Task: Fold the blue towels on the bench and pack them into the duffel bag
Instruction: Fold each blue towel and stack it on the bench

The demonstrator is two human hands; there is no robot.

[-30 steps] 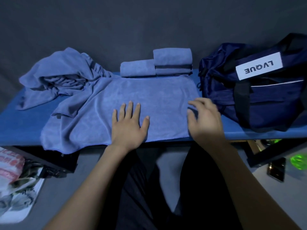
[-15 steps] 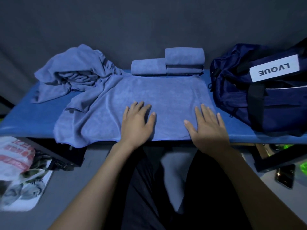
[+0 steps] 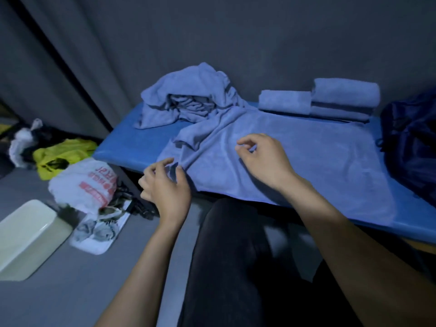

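A blue towel (image 3: pixel 306 161) lies spread flat across the blue bench (image 3: pixel 132 147). My left hand (image 3: pixel 165 185) grips the towel's near left corner at the bench's front edge. My right hand (image 3: pixel 264 159) hovers over the towel's middle with fingers curled, thumb and forefinger close together; whether it pinches cloth is unclear. A crumpled heap of blue towels (image 3: pixel 188 100) sits at the back left. Folded blue towels (image 3: pixel 330 100) are stacked at the back. The navy duffel bag (image 3: pixel 410 147) stands at the right edge, partly cut off.
On the floor left of the bench lie a white plastic bag with red print (image 3: pixel 87 182), a yellow-green bag (image 3: pixel 61 156), a pale rectangular bin (image 3: pixel 28 234) and a printed sheet (image 3: pixel 99 232). A dark wall is behind the bench. My dark-trousered knees are below.
The view has swung left. Both hands lifted off the flat towel and moved left; the left hand now holds the towel's left corner, and the right hand's fingers have curled.
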